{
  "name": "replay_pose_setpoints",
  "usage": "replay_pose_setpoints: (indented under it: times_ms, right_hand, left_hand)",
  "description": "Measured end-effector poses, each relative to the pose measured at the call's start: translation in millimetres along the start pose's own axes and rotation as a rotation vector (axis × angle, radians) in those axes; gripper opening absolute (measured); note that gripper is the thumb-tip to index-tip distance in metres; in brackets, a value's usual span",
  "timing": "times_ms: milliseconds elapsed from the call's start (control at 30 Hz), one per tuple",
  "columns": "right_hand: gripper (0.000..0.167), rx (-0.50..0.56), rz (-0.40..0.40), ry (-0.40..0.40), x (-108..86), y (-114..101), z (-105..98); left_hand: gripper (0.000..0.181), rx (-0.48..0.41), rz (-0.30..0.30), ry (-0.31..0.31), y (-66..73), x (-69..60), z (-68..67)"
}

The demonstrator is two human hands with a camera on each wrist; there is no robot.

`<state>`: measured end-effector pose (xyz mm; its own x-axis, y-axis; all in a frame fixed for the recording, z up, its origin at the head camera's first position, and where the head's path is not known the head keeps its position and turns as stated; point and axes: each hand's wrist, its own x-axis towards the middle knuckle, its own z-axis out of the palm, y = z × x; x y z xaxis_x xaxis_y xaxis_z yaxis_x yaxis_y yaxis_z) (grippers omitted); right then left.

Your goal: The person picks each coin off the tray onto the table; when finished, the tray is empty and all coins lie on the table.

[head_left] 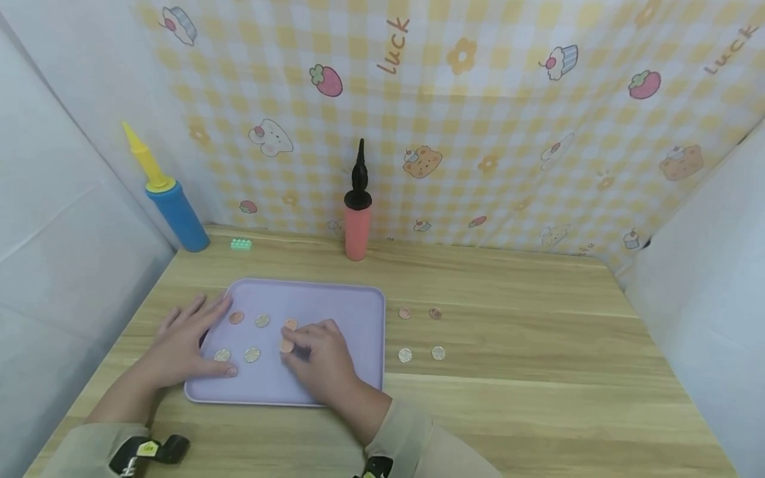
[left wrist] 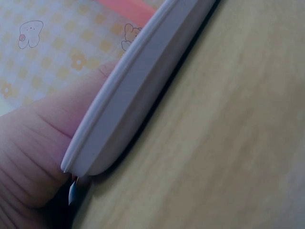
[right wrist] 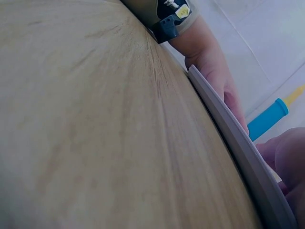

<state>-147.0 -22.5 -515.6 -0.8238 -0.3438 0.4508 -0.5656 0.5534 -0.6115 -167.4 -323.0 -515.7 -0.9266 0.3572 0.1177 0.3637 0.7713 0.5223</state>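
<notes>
In the head view a lilac tray (head_left: 340, 302) lies on the wooden table. My right hand (head_left: 325, 362) is over its middle, pinching a copper-coloured coin (head_left: 287, 346) between thumb and fingers. Another copper-coloured coin (head_left: 291, 324) lies just beyond the fingertips, partly covered. Spread across the tray's left side is my left hand (head_left: 188, 342), its thumb over the tray near a silver coin (head_left: 222, 355). Beside it on the tray are a copper-coloured coin (head_left: 236, 318) and two silver coins, one further back (head_left: 262, 320) and one nearer (head_left: 252, 355). Both wrist views mostly show the tray's side.
Right of the tray, two copper-coloured coins (head_left: 404, 313) and two silver coins (head_left: 405, 355) lie on the table (head_left: 508, 398). Along the back stand a blue-and-yellow hand pump (head_left: 178, 216) and a pink-and-black hand pump (head_left: 356, 232). A small green toy brick (head_left: 241, 244) lies between them.
</notes>
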Motion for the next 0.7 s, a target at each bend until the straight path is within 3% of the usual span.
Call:
replay_pose_setpoints:
  times_ms: [400,700]
  right_hand:
    - [0.031,0.003,0.022,-0.056,1.7,2.0,-3.5]
    - [0.031,-0.019,-0.045,-0.03,-3.1,9.4,-14.2]
  left_hand:
    - [0.129,-0.002,0.002,0.0,1.7,2.6,-0.3]
    - [0.13,-0.009,-0.006,-0.007,-0.5,1.8,0.6]
